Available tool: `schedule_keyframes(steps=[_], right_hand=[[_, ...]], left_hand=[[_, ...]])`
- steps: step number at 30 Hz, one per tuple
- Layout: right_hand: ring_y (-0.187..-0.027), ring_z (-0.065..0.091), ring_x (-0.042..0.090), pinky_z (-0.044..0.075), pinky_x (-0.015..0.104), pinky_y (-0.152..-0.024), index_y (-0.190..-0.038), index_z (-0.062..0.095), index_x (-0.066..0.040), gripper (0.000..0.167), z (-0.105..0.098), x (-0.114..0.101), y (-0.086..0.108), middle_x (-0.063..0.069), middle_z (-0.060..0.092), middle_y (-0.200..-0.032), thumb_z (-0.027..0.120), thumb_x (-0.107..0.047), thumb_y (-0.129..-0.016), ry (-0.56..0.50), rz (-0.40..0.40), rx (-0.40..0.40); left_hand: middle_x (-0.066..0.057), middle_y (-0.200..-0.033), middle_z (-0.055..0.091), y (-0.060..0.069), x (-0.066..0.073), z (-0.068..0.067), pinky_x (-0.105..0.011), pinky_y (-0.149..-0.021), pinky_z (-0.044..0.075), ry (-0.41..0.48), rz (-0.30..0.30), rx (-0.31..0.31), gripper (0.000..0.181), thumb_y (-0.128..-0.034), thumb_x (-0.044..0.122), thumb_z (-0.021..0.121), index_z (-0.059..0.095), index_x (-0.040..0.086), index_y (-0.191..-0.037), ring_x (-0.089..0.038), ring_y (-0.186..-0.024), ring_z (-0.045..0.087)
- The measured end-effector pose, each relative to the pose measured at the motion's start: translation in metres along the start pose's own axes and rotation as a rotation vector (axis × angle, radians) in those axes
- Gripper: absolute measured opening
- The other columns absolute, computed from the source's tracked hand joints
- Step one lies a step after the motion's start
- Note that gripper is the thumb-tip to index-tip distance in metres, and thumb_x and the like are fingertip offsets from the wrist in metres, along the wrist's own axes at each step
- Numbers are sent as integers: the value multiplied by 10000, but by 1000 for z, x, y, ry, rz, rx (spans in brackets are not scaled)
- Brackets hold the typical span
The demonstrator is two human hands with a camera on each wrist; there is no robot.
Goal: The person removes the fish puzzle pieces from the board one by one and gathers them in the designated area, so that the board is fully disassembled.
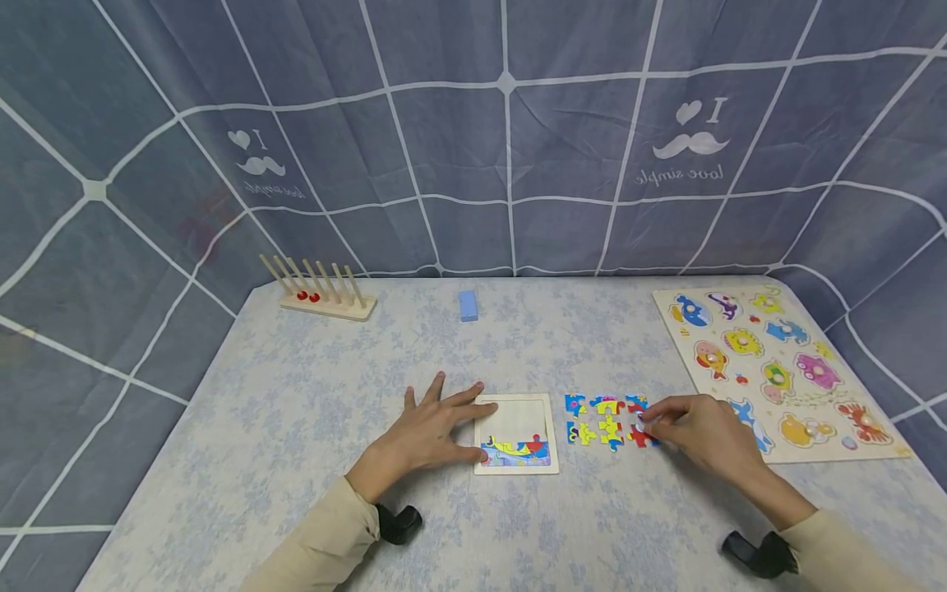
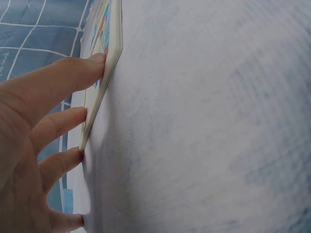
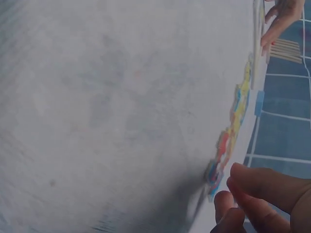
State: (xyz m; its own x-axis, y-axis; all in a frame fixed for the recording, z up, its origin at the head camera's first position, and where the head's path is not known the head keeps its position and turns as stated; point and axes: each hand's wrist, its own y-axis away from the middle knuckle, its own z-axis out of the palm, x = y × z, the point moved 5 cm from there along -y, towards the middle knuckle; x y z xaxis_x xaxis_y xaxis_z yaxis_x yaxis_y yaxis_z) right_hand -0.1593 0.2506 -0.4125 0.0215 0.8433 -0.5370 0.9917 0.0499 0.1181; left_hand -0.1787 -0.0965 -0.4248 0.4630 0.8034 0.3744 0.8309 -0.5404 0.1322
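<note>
Right hand [image 1: 703, 433] at the loose puzzle pieces [image 1: 610, 427] on the counter [image 1: 562, 530], I have thumb and fingertips close together but cannot tell whether they pinch one; a careless brush could scatter the rest. My left hand [image 1: 429, 432], fingers spread, touches the partly filled tray [image 1: 514, 416], where uneven pressure could slide it.

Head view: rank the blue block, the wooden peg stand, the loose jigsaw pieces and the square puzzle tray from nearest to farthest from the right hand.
1. Loose jigsaw pieces: immediately left of the right hand.
2. Square puzzle tray: left of the pieces.
3. Blue block: beyond the tray, toward the back.
4. Wooden peg stand: back left of the table.
</note>
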Motion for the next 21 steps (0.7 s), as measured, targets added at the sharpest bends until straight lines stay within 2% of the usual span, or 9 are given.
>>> schedule_keyframes(steps=[6,12,17,21], right_hand=[[-629,501,138,334,285,-492,-905,764,-170,124,4,-11,0,-65,658,-756,771,-272,-836,-40,-10,-27],[-615,508,121,373,270,-503,-911,762,-165,91,20,-40,-7,-69,637,-745,761,-213,-834,-76,-69,-18],[-597,496,101,385,262,-507,-983,774,-131,158,39,-72,-13,-81,627,-788,754,-145,-827,-112,-164,-43],[-607,488,63,397,240,-529,-1041,769,-118,227,59,-104,-16,-108,597,-790,782,-111,-815,-129,-311,-127]], left_hand=[[34,-1574,339,0,-1,0,-819,-992,71,6,-1,-9,673,-814,538,740,541,331,-1423,-517,-1439,96],[35,-1576,334,0,0,0,-816,-994,76,-1,-2,-18,680,-814,544,737,535,333,-1428,-513,-1441,94],[41,-1579,325,0,-1,0,-812,-999,74,0,-7,-28,679,-815,545,736,530,341,-1430,-509,-1444,87],[42,-1581,322,0,-1,-1,-814,-996,82,2,-11,-32,678,-815,550,734,529,348,-1429,-511,-1443,87]])
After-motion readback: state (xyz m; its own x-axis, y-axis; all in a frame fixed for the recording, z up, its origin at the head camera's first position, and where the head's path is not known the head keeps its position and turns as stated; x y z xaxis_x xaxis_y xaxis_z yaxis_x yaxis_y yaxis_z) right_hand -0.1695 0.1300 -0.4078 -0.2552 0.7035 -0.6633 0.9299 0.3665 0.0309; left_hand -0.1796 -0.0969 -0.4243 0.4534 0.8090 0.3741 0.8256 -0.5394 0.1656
